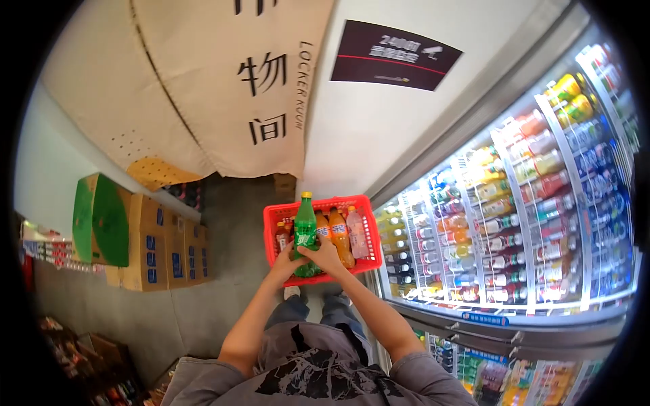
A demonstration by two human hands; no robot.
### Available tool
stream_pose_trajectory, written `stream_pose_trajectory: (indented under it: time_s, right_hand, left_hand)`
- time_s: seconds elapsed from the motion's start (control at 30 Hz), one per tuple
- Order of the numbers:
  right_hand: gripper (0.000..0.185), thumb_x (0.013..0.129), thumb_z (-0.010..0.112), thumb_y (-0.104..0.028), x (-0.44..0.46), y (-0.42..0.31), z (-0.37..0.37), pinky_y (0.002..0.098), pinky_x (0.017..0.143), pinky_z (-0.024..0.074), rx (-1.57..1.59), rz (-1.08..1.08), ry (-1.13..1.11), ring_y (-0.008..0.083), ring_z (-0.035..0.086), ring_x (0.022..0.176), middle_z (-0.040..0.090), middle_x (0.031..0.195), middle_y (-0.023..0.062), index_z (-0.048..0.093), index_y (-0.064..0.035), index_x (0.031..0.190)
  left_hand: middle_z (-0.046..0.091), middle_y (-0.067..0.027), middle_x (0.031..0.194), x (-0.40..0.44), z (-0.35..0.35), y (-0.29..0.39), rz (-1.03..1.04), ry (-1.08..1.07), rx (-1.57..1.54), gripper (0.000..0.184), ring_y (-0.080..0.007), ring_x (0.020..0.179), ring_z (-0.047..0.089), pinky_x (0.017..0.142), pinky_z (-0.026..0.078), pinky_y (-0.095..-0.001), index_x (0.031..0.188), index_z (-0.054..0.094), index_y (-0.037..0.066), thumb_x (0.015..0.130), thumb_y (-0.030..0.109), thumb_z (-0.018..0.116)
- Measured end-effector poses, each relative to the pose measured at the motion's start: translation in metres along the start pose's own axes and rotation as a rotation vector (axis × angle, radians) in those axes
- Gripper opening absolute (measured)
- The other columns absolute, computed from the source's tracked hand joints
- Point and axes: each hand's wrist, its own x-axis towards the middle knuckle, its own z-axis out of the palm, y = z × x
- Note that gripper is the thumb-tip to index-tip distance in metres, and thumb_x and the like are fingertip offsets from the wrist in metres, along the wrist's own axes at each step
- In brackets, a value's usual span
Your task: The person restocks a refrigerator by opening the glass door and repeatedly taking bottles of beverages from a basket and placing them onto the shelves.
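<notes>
Both of my hands are wrapped round a green soda bottle (305, 215) with a yellow cap, held upright above a red plastic basket (369, 233). My left hand (284, 262) grips its lower left side; my right hand (323, 256) grips the lower right, thumb across the front. In the basket stand orange soda bottles (339, 233), a pink-tinted clear bottle (356, 232) at the right and a reddish-brown bottle (282, 235) at the left. Another green bottle (308, 269) shows below my hands. What supports the basket is hidden.
A lit drinks cooler (487, 216) with rows of bottles runs along the right. Stacked cardboard boxes (159, 243) and a green box (101, 220) stand at the left. A cloth curtain (223, 88) hangs ahead over a doorway. Low shelves with goods (95, 365) lie at lower left.
</notes>
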Motion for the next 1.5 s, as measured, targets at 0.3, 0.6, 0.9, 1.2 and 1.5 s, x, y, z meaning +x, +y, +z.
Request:
stream_pose_trajectory:
  time_s: [0.3, 0.6, 0.9, 1.2, 1.5]
  right_hand:
    - [0.074, 0.082, 0.076, -0.024, -0.100, -0.020, -0.099, 0.0335, 0.089, 0.0511, 0.392, -0.164, 0.170, 0.0215, 0.063, 0.107, 0.062, 0.121, 0.0149, 0.039, 0.0030, 0.141]
    - [0.071, 0.087, 0.071, -0.010, -0.237, 0.014, -0.172, 0.0342, 0.096, 0.0474, 0.599, -0.255, 0.371, 0.0213, 0.056, 0.118, 0.054, 0.133, 0.0123, 0.033, -0.0001, 0.146]
    - [0.071, 0.089, 0.071, -0.014, -0.378, 0.055, -0.207, 0.0322, 0.090, 0.0499, 0.552, -0.327, 0.806, 0.0205, 0.055, 0.116, 0.054, 0.132, 0.0138, 0.034, 0.0003, 0.147]
    - [0.076, 0.088, 0.073, -0.018, -0.493, 0.101, -0.208, 0.0380, 0.099, 0.0474, 0.527, -0.226, 1.120, 0.0276, 0.052, 0.126, 0.055, 0.133, 0.0196, 0.031, 0.0017, 0.148]
    - [0.045, 0.102, 0.051, -0.030, -0.543, 0.104, -0.244, 0.0286, 0.096, 0.0444, 0.535, -0.157, 1.292, 0.0176, 0.059, 0.112, 0.064, 0.122, 0.0120, 0.053, 0.0015, 0.133]
  left_hand:
    - [0.058, -0.0111, 0.127, -0.008, 0.081, 0.035, 0.136, -0.317, 0.154, 0.075, -0.0201, 0.115, 0.058, 0.095, 0.048, -0.0337, 0.147, 0.031, 0.001, 0.085, 0.010, 0.072]
    - [0.057, -0.0114, 0.125, -0.073, 0.214, 0.058, 0.151, -0.553, 0.264, 0.070, -0.0205, 0.114, 0.056, 0.092, 0.049, -0.0336, 0.144, 0.037, 0.003, 0.084, 0.009, 0.073]
    - [0.060, -0.0131, 0.124, -0.134, 0.331, 0.033, 0.348, -0.868, 0.356, 0.075, -0.0197, 0.112, 0.059, 0.092, 0.048, -0.0320, 0.145, 0.034, 0.000, 0.085, 0.019, 0.075]
    - [0.055, -0.0120, 0.129, -0.195, 0.419, -0.021, 0.314, -1.149, 0.351, 0.072, -0.0190, 0.115, 0.056, 0.095, 0.047, -0.0324, 0.144, 0.034, 0.000, 0.085, 0.011, 0.073]
    - [0.057, -0.0129, 0.127, -0.207, 0.460, -0.016, 0.246, -1.286, 0.313, 0.078, -0.0210, 0.113, 0.059, 0.094, 0.050, -0.0328, 0.144, 0.033, 0.000, 0.080, 0.005, 0.077]
